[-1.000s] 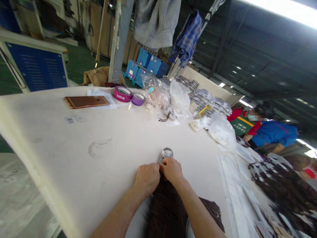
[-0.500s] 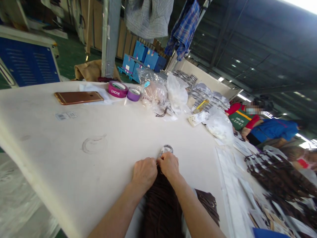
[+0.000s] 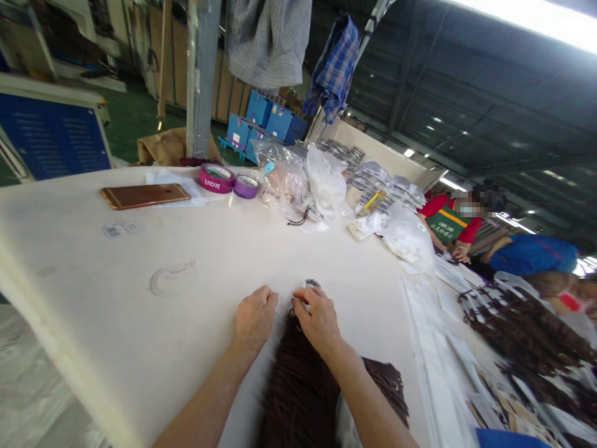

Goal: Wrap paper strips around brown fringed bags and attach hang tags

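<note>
A dark brown, fringed soft piece [image 3: 298,386] lies lengthwise on the white table before me, its narrow end under my fingers. At that end my right hand [image 3: 318,316] pinches close to a small metal fitting; what exactly its fingertips grip is hidden. Beyond them shows a pale, rounded loop [image 3: 311,284]. To the left, my left hand [image 3: 255,317] is closed in a pinch on a thin thread [image 3: 282,303], which runs toward the right fingertips. Beside my right forearm lies another brown fringed part [image 3: 389,384] with metal eyelets.
Along the far edge lie a phone [image 3: 145,195], tape rolls [image 3: 216,179] and clear plastic bags [image 3: 284,180]. A yellow cutter [image 3: 372,203] rests near a white bag [image 3: 405,236]. Brown pieces [image 3: 527,323] are heaped at right, where co-workers [image 3: 450,221] work.
My left hand has drawn away leftward from the right one, and a thin thread now shows between them. My right hand stays at the brown piece's end. The view has tilted slightly.
</note>
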`<state>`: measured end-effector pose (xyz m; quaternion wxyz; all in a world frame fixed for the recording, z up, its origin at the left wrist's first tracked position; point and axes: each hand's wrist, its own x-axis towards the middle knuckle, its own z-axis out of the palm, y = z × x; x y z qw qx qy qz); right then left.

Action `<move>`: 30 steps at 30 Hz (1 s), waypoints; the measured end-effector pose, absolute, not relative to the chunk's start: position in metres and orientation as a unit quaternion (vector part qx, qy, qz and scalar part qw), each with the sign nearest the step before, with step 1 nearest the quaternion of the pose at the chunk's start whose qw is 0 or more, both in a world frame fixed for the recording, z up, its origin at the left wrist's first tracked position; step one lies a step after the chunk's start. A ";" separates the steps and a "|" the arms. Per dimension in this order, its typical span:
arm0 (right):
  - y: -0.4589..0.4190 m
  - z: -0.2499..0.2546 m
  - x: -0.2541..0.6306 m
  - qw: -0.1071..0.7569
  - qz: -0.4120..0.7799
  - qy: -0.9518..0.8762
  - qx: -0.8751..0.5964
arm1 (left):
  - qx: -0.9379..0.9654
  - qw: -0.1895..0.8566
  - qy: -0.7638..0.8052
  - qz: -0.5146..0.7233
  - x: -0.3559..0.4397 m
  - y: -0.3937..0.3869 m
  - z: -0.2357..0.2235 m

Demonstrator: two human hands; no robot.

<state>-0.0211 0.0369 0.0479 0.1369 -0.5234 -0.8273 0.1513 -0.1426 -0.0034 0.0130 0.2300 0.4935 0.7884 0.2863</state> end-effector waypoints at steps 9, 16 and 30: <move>0.037 0.043 -0.032 0.137 0.181 -0.851 -0.473 | 0.436 0.274 0.765 0.388 -0.143 -0.003 0.009; 0.045 0.043 -0.030 0.151 0.219 -0.837 -0.479 | 0.405 0.294 0.752 0.428 -0.142 -0.001 0.008; 0.048 0.045 -0.025 0.171 0.228 -0.846 -0.451 | 0.427 0.379 0.615 0.543 -0.141 0.002 0.011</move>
